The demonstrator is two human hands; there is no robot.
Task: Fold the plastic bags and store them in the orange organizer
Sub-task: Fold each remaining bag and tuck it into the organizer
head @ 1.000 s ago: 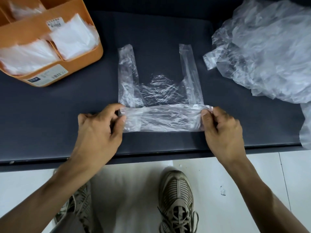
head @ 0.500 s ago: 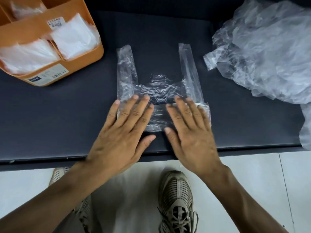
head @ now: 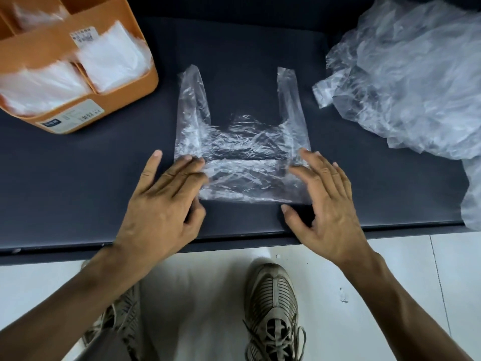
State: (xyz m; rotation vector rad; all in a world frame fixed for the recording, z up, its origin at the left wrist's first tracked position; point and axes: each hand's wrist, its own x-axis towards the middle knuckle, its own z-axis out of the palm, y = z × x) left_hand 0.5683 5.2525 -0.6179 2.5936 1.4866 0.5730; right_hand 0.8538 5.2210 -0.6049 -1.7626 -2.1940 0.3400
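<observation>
Standing at the desk's (head: 78, 178) near edge, I see my shoes (head: 273, 308) on the pale floor below. Just past that edge my left hand (head: 161, 204) and right hand (head: 325, 201) lie flat with straight, spread fingers, one on each end of the plastic bag's (head: 242, 162) folded lower band, gripping nothing. Its two handles point toward the far edge. At the far left corner sits the orange organizer (head: 125, 100) with folded bags (head: 112, 56) inside; a heap of loose bags (head: 416, 74) fills the far right corner.
</observation>
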